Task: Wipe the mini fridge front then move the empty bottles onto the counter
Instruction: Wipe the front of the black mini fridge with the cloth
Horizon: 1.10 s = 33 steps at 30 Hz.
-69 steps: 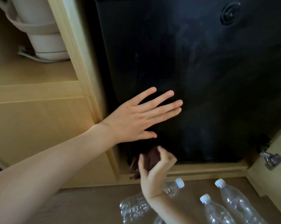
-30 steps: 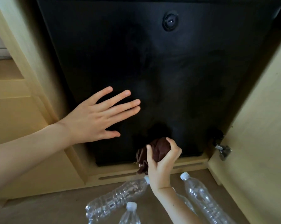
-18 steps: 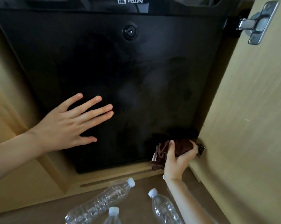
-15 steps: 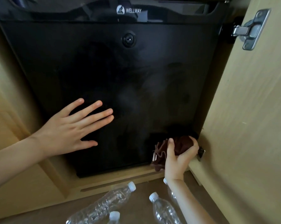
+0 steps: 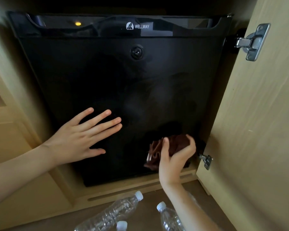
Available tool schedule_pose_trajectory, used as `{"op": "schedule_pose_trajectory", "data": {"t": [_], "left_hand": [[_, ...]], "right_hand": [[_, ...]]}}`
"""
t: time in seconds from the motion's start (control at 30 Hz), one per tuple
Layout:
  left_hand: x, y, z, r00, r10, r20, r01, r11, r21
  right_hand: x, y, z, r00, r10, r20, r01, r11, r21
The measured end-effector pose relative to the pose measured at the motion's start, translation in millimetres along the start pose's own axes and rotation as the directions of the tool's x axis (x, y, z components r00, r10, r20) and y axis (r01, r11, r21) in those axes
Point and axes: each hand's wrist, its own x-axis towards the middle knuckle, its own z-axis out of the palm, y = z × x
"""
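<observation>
Two hands on fridge door (image 5: 123, 80): left hand (image 5: 83, 139) flat, wide; right hand (image 5: 173, 159) around brown cloth (image 5: 177, 142).

Mini fridge front (image 5: 107, 77): glossy black with faint grey smears, a white logo (image 5: 137, 26) and a small yellow light (image 5: 77, 23). Cloth (image 5: 175, 144) in my right grip (image 5: 173, 159): dark brown. Bottles (image 5: 110, 214): clear, ribbed, with white caps. Cabinet door (image 5: 257, 130): pale wood grain; hinge (image 5: 252, 42) silver. Floor (image 5: 145, 217): brown.

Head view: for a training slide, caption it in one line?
Right hand grips a brown cloth against the mini fridge front, low right; left hand flat on it; bottles lie below.
</observation>
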Motion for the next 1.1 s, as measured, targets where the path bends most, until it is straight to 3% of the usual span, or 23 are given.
{"op": "schedule_pose_trajectory", "data": {"t": [0.13,0.43,0.67,0.77,0.97,1.1], "left_hand": [[0.4,-0.7,-3.3,1.000,0.001,0.017,-0.001,1.000,-0.006],[0.4,-0.5,-1.9,1.000,0.006,0.013,-0.005,1.000,-0.016],[2.2,-0.5,-6.4,1.000,-0.004,0.001,0.004,1.000,-0.016],[2.9,-0.8,-9.7,1.000,-0.003,0.002,0.003,1.000,-0.027],[2.9,-6.5,-13.8,1.000,0.020,-0.002,-0.020,0.999,-0.040],[0.7,-12.3,-17.2,1.000,0.028,-0.002,-0.028,0.998,-0.050]], "right_hand": [[-8.4,-3.1,-0.7,0.998,0.069,0.000,-0.069,0.998,0.006],[15.7,-75.6,48.9,0.977,-0.205,-0.062,0.209,0.976,0.066],[-65.6,-4.0,27.3,0.987,-0.032,0.157,0.040,0.998,-0.048],[-62.6,-13.9,31.2,0.993,0.024,0.119,-0.025,1.000,0.010],[-29.5,-66.6,65.0,0.990,-0.133,0.040,0.127,0.983,0.133],[-61.3,-32.1,56.1,0.985,-0.109,0.134,0.106,0.994,0.031]]}}
